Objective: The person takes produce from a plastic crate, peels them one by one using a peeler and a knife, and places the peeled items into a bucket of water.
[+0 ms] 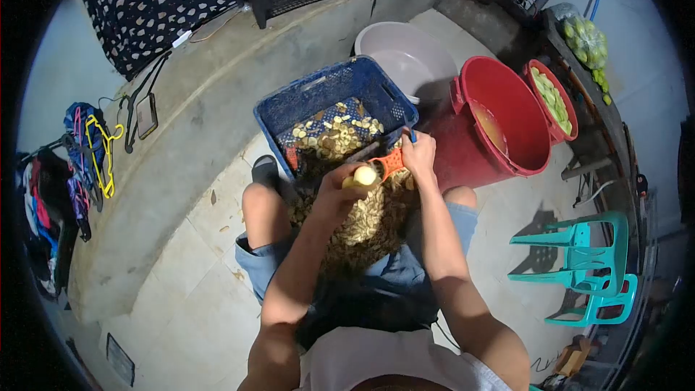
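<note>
1. Left hand (337,194): fingers wrapped round a pale piece of produce (365,175), its round end facing up, centre of frame. A yellower part shows beside it; cannot tell whether this is a second piece.
2. Right hand (420,153): closed, apparently on the orange tool (393,164), just beside the produce; finger placement partly hidden.
3. Slices (365,221) lie heaped below both hands; more lie in the blue crate (279,105), upper centre.
4. Handling, judged by eye: produce light, firm enough to grip, probably slick where pale and bare. Thin slices likely bend or snap under pressure.
5. Suggested hold: round the sides, towards the end away from the orange tool, fingertips tucked back; the tool by its outer end.
</note>
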Demonstrator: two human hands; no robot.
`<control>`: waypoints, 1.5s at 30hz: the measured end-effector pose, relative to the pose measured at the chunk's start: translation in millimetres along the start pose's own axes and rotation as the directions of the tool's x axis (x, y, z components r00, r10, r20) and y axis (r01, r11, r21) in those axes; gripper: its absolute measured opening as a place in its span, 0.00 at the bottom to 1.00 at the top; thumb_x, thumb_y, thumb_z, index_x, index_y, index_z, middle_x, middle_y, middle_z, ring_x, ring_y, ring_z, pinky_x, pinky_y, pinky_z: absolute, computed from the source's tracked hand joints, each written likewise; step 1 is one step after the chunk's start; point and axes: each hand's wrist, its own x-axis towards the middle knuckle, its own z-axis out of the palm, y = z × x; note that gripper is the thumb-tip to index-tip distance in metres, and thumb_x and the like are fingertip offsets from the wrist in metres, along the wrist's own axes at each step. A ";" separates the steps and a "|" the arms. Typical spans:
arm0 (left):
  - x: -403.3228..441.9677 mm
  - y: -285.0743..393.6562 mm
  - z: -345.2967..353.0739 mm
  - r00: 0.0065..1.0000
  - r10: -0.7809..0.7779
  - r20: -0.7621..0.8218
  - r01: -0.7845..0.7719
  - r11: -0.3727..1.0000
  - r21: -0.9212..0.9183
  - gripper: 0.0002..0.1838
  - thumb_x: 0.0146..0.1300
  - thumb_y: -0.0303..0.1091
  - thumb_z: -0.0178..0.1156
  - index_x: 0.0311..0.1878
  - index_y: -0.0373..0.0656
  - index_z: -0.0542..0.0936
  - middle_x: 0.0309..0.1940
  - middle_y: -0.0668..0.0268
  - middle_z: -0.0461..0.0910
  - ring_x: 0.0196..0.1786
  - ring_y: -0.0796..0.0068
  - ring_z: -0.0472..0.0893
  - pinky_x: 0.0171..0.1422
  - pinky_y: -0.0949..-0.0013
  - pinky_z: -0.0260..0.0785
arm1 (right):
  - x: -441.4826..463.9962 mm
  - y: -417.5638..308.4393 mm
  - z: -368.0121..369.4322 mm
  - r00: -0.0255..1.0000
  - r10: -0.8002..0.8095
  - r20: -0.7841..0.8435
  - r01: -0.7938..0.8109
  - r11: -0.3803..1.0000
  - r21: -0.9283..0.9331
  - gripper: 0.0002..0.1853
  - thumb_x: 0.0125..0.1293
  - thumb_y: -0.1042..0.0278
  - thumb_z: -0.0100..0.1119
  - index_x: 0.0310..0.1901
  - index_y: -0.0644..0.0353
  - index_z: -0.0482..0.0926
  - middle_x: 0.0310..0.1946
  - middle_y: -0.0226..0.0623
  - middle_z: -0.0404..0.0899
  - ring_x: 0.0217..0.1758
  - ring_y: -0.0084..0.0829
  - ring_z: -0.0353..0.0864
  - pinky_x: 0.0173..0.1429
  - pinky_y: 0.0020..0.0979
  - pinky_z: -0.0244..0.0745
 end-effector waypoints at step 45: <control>9.6 -14.8 -9.7 0.995 -0.030 -0.100 -0.010 0.928 -0.372 0.19 0.52 0.18 0.67 0.49 0.36 0.77 0.43 0.63 0.80 0.43 0.70 0.82 0.47 0.68 0.77 | 3.9 -11.9 -5.2 0.979 0.191 -0.075 -0.168 0.956 0.240 0.19 0.65 0.60 0.58 0.23 0.69 0.76 0.12 0.48 0.65 0.16 0.27 0.64 0.25 0.37 0.63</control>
